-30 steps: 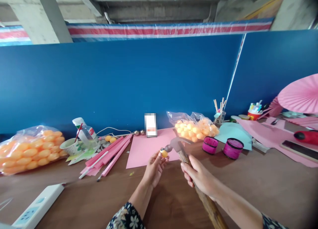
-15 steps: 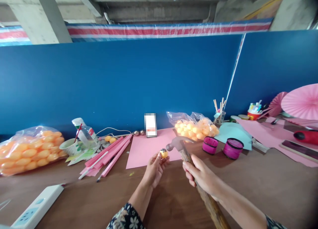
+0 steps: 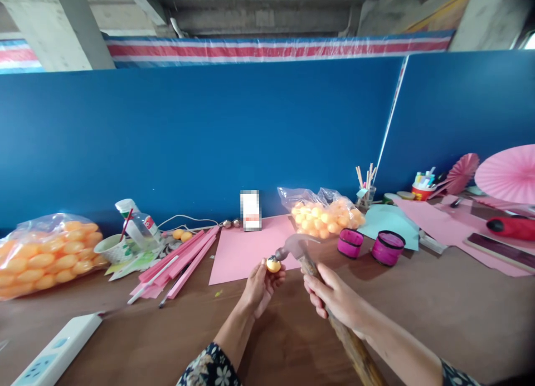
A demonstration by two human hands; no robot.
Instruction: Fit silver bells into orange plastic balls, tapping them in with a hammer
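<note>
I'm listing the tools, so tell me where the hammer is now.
In the head view, the hammer is low and right of centre, gripped in the right hand, its head beside the yellow ball in the left hand.

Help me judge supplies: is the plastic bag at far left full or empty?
Well filled, not empty: orange balls show through most of the clear plastic bag.
</note>
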